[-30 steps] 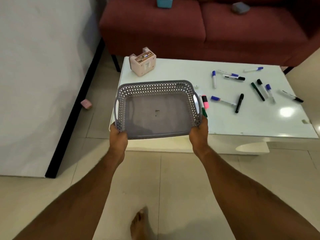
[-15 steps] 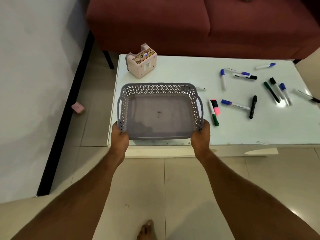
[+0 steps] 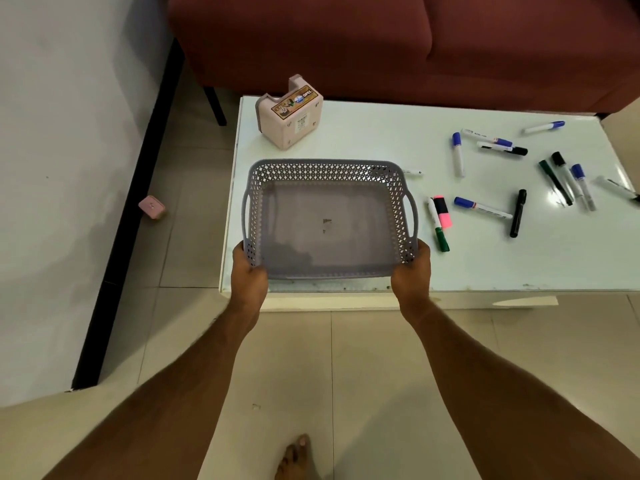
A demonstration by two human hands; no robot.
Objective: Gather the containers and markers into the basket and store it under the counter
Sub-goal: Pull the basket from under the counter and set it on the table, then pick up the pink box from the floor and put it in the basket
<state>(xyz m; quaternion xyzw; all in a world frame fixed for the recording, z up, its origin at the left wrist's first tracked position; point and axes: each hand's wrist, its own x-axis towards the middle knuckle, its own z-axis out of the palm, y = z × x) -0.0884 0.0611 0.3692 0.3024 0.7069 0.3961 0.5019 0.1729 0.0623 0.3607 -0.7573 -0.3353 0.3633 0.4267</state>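
A grey perforated basket [image 3: 393,188] with nothing inside sits at the left front of the white table [image 3: 381,140]. My left hand [image 3: 248,271] grips its near left corner and my right hand [image 3: 412,271] grips its near right corner. A pink container [image 3: 290,112] lies on its side behind the basket. Several markers are scattered to the right, among them a pink highlighter [image 3: 443,211], a green marker [image 3: 438,225], a blue-capped marker [image 3: 481,206] and a black marker [image 3: 517,213].
A dark red sofa [image 3: 346,39] stands right behind the table. A small pink box [image 3: 151,208] lies on the tiled floor by the white wall at the left. My bare foot [image 3: 294,459] shows at the bottom.
The basket has come down and forward over the table's left front, and the view has moved closer to the table. Both hands keep their grip on the near corners.
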